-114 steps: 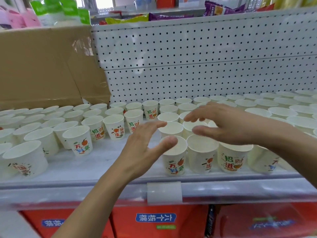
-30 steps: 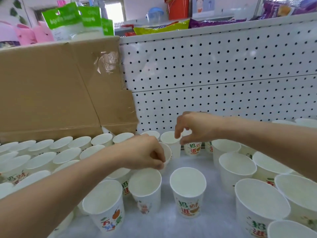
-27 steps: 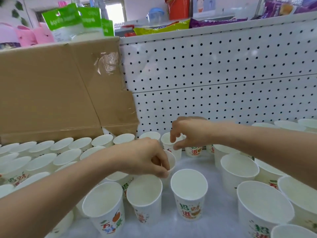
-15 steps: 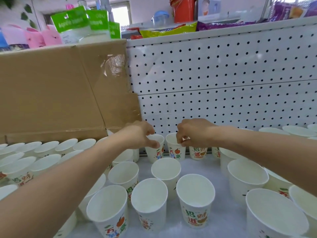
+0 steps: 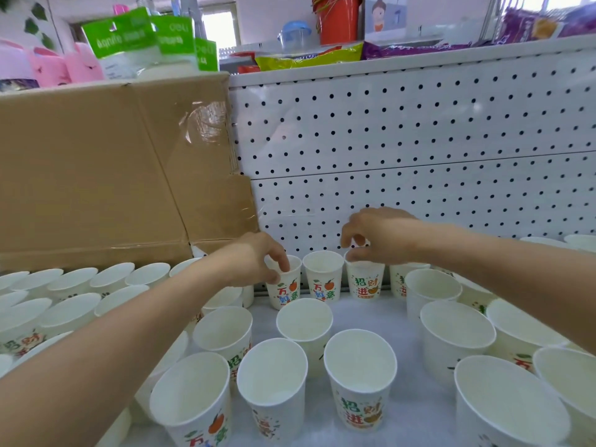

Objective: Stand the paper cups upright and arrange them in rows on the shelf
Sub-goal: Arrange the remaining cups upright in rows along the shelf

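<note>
In the head view, both hands work the back row, toward twelve o'clock on the shelf (image 5: 374, 317), close against the pegboard (image 5: 419, 130). The left hand (image 5: 254, 258) pinches the rim of the left cup (image 5: 285, 287), with a finger inside the mouth and the thumb outside. The right hand (image 5: 382, 235) has its curled fingers and thumb pinched on the rim of the right cup (image 5: 366, 282). Between them, at three o'clock of the left cup, stands the middle cup (image 5: 322, 279), upright and untouched. To do this well, I judge, slide each held cup toward the middle cup until the walls just meet. Keep the bases flat and the pinch light so the thin paper rim does not crease, then let go straight upward. The loose cups (image 5: 304, 321) at six o'clock look next for lining up. The cardboard box (image 5: 96, 172) at nine o'clock bounds the row.
</note>
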`<act>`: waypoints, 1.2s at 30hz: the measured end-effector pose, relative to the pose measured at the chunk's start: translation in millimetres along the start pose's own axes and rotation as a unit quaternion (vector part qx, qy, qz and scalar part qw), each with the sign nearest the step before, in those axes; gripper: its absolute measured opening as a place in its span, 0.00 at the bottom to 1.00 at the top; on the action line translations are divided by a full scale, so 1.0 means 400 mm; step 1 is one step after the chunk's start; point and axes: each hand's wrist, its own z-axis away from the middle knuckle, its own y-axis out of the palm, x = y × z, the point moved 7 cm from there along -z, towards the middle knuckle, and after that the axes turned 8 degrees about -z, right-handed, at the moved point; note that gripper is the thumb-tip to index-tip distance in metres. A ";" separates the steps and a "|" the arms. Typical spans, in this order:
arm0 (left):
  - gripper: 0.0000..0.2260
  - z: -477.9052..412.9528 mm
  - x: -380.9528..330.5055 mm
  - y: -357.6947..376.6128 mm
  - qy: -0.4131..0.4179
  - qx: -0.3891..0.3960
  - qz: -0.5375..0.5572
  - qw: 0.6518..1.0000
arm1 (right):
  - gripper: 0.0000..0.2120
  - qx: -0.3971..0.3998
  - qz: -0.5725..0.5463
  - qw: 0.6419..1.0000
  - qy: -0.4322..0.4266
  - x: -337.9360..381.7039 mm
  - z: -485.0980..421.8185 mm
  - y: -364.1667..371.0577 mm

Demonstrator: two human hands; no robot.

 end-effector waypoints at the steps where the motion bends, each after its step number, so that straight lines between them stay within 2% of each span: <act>1: 0.08 0.003 0.002 -0.002 0.002 -0.006 0.005 1.000 | 0.13 0.006 0.001 1.000 0.010 -0.014 0.009 -0.001; 3: 0.09 0.004 0.009 -0.006 -0.002 -0.022 0.022 1.000 | 0.12 0.037 0.010 0.999 0.032 -0.034 0.021 0.009; 7: 0.03 -0.007 0.006 -0.003 -0.002 -0.026 0.027 0.999 | 0.07 0.079 0.008 0.995 0.054 -0.042 0.027 0.040; 12: 0.04 -0.018 -0.005 0.000 0.010 -0.031 0.004 0.999 | 0.11 0.084 0.013 0.995 0.057 -0.035 0.024 0.054; 14: 0.04 -0.018 -0.007 0.003 0.013 -0.028 0.002 1.000 | 0.09 0.083 0.011 0.995 0.060 -0.035 0.022 0.056; 18: 0.06 0.000 -0.007 -0.022 0.015 -0.042 0.026 0.999 | 0.10 0.029 0.006 0.998 0.050 -0.026 0.031 0.023; 21: 0.06 0.058 0.001 -0.075 0.015 -0.057 0.069 0.996 | 0.10 -0.013 -0.108 0.994 0.003 0.027 0.056 -0.023; 24: 0.07 0.155 -0.024 -0.091 0.063 -0.004 0.127 0.990 | 0.07 0.056 -0.238 0.968 -0.046 0.121 0.095 -0.045; 27: 0.13 0.224 -0.084 -0.069 0.089 0.064 0.123 0.986 | 0.21 0.179 -0.202 0.962 -0.033 0.192 0.150 -0.046; 29: 0.20 0.229 -0.115 -0.049 0.080 0.064 0.046 0.994 | 0.33 0.238 -0.118 0.964 -0.008 0.208 0.183 -0.035; 31: 0.26 0.215 -0.139 -0.028 0.063 0.059 -0.035 0.996 | 0.41 0.268 -0.052 0.962 0.014 0.214 0.209 -0.016; 33: 0.30 0.197 -0.157 -0.011 0.062 0.058 -0.054 0.995 | 0.41 0.278 -0.026 0.960 0.019 0.222 0.224 0.004; 36: 0.26 0.177 -0.165 -0.006 0.068 0.066 -0.026 0.995 | 0.37 0.260 -0.038 0.965 0.022 0.217 0.220 0.011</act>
